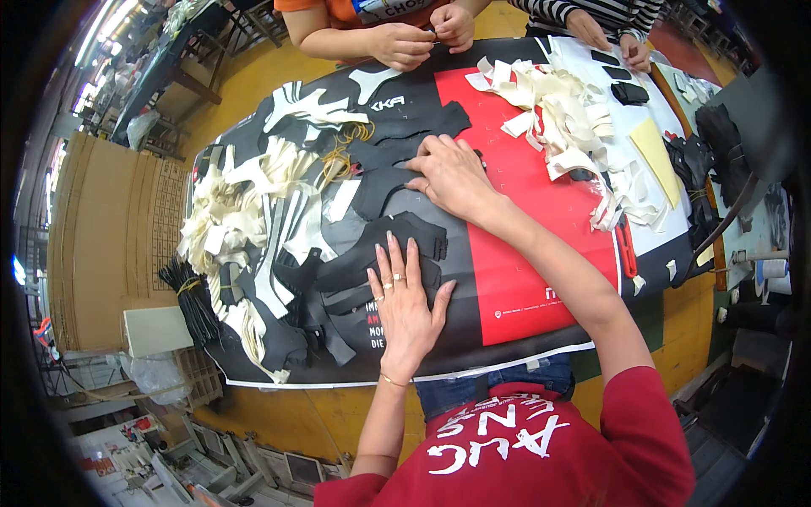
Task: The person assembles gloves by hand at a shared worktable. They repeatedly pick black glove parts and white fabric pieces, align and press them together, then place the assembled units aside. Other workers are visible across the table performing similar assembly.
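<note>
My left hand (400, 297) lies flat with its fingers spread on a black cut fabric piece (359, 258), near the table's front edge. Reaching further across, my right hand (456, 173) has its fingers bent and closed at the edge of another black fabric piece (378, 190). A further dark curved piece (422, 124) lies just beyond that hand. Left of both hands are cream fabric strips (224, 207) in a loose heap, with more dark pieces (279, 338) overlapping them. Yellow elastic bands (338, 160) sit among the pieces.
Another cream heap (562, 110) covers part of the red panel (532, 279) at the right. A red-handled cutter (626, 249) lies beside it. Two people work across the table, their hands (405, 44) at its far edge. Cardboard sheets (106, 228) stand at left.
</note>
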A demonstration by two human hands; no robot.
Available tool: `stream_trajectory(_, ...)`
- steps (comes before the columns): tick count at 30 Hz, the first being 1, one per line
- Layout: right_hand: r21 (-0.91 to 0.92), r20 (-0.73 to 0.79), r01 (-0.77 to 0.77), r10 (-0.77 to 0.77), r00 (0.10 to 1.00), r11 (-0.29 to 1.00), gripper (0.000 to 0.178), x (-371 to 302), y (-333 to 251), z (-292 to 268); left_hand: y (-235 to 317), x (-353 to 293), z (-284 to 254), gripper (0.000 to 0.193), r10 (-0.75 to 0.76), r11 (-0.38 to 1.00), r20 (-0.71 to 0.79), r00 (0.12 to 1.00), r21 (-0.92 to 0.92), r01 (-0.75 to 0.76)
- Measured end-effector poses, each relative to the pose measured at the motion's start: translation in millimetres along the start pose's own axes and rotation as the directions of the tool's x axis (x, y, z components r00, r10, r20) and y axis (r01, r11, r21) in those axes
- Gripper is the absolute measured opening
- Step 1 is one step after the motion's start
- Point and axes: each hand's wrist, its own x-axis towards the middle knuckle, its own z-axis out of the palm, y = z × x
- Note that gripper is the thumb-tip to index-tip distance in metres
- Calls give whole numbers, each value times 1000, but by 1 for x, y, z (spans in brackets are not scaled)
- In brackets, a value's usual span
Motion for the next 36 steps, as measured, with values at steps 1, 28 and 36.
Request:
stream_trajectory(1,-3,-73,43,-43,996,999,30,0,1,1,-1,-1,1,81,-26,1000,35,999,-12,26)
stream_trajectory(28,13,-456,-478,431,779,878,34,-196,65,-121,37,-26,9,39,260,918,-215,941,-246,-310)
stream_trajectory(36,-270,-457,-234,89,885,934,24,-131,90,-101,83,-11,5,28,270,780,-115,956,-556,-287)
